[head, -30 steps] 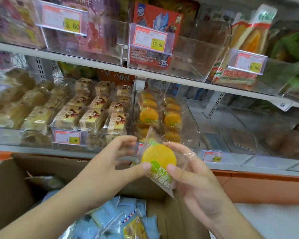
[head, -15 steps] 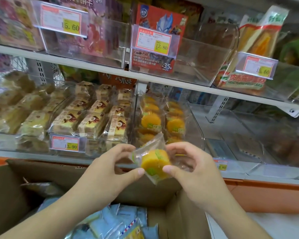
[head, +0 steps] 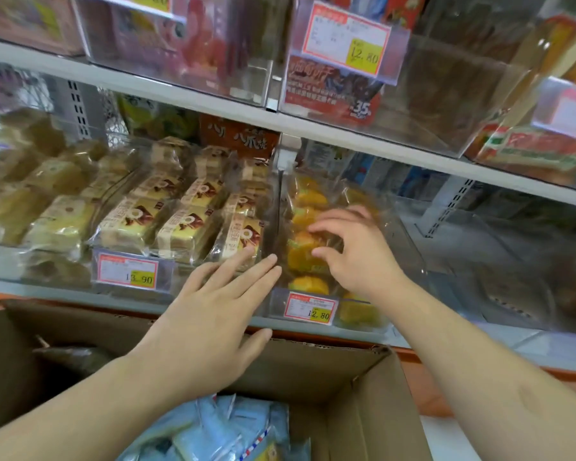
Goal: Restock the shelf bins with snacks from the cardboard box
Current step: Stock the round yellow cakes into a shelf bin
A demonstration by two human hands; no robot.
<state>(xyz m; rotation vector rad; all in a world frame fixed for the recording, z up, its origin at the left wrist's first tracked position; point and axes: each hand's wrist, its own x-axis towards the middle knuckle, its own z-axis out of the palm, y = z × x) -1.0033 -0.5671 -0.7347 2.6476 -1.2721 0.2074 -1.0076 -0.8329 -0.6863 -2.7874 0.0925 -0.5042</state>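
Right hand: the right hand (head: pixel 356 257) reaches into the clear bin (head: pixel 409 247), fingers curled down on a wrapped orange cake (head: pixel 305 242) atop the stack; whether they pinch it or only press it, I cannot tell.
Left hand: the left hand (head: pixel 210 314) hovers just left of that bin, fingers straight and close together, holding nothing.
Source: the cardboard box (head: pixel 356 394) sits near, below the shelf; blue snack packets (head: pixel 213 430) remain inside.
Progress: the orange-cake bin looks nearly full; the far-right bins look sparse. Restocking judged partly complete.
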